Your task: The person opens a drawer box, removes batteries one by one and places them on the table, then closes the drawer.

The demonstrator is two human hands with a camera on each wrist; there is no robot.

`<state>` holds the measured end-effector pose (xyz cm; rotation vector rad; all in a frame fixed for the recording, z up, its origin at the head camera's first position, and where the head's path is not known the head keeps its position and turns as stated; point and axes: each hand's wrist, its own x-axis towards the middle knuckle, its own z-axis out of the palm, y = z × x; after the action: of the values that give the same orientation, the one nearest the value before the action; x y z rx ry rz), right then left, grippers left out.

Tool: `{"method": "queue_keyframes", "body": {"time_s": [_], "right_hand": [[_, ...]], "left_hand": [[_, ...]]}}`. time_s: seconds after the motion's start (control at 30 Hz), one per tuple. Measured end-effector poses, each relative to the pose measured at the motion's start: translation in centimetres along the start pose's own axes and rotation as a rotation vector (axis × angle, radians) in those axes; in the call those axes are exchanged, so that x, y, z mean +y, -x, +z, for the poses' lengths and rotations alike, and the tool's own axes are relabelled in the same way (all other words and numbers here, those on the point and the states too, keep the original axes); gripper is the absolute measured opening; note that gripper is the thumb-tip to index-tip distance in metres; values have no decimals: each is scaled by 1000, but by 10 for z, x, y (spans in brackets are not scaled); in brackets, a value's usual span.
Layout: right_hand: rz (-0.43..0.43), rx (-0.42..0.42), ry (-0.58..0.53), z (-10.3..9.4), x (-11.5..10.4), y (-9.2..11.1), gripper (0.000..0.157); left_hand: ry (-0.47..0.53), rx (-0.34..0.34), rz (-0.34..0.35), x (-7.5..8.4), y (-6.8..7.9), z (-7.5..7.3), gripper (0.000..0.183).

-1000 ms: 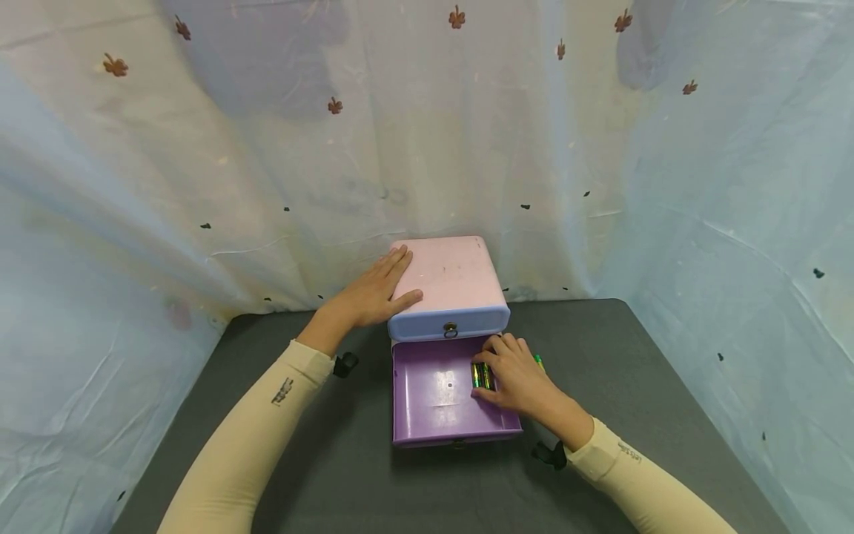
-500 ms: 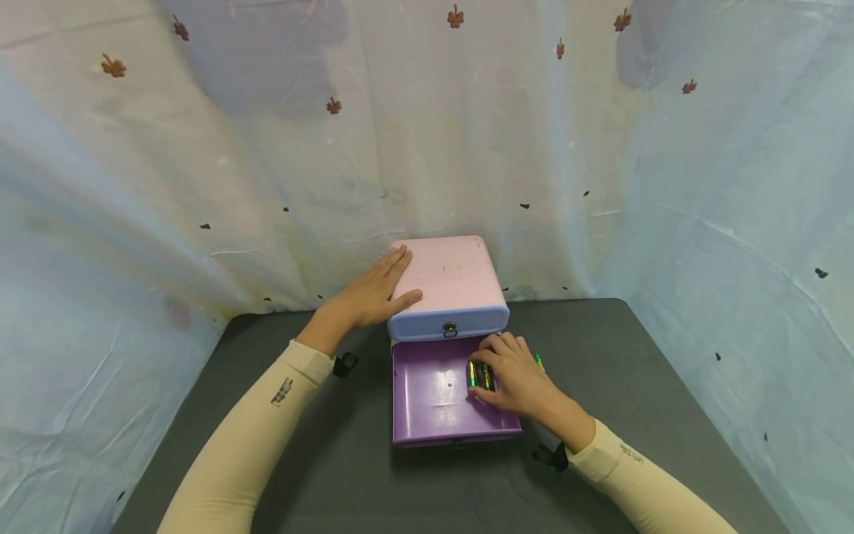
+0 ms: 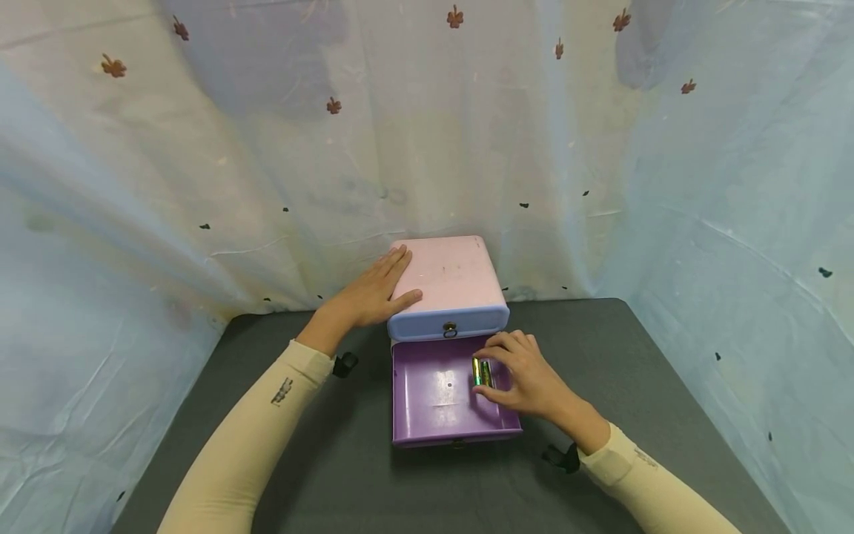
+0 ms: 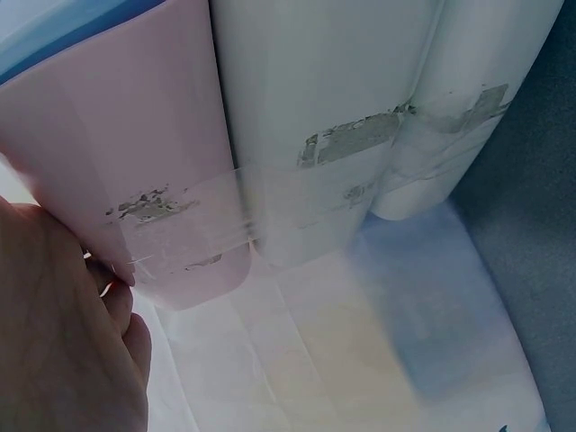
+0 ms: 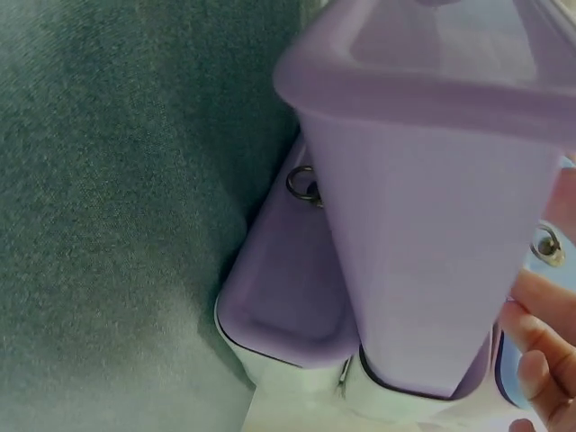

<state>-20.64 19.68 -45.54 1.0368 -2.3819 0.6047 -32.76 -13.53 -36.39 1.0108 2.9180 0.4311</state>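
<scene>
My left hand [image 3: 371,295] rests on the left part of the pink top of a small drawer unit [image 3: 447,274], fingers spread. In the left wrist view its fingers lie against the pink side wall [image 4: 162,162]. Below the blue top drawer [image 3: 420,326], a purple drawer [image 3: 427,400] is pulled out. Over its right part, my right hand [image 3: 527,378] pinches shiny green-and-gold batteries [image 3: 482,372] between thumb and fingertips. The palm hides the drawer's right wall in the head view. In the right wrist view, the purple drawer's outside [image 5: 432,234] covers the batteries.
The unit stands on a dark grey table [image 3: 320,475] close to a pale hanging cloth [image 3: 427,148] behind it. Another purple drawer [image 5: 288,270] with a ring pull sits below the pulled-out one. Black wrist straps [image 3: 345,364] show at both cuffs.
The right hand has shifted slightly right and up, with the batteries now closer together between its fingers. A green tip seen beyond that hand earlier is no longer visible. The left hand stays put.
</scene>
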Motion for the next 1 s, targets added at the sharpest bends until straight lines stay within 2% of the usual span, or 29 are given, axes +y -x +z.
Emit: {"method": "queue_keyframes", "body": {"time_s": [0.33, 0.5, 0.73, 1.0], "right_hand": [[-71, 88, -42, -10, 9, 8, 57], [-65, 92, -73, -16, 13, 14, 58], [-66, 120, -99, -24, 26, 26, 48], [-13, 99, -113, -29, 41, 45, 49]], "left_hand": [[-6, 2, 10, 1, 1, 0, 91], [-9, -1, 6, 1, 1, 0, 92], [-10, -1, 5, 0, 0, 0, 92], [-5, -2, 5, 0, 0, -1, 91]]}}
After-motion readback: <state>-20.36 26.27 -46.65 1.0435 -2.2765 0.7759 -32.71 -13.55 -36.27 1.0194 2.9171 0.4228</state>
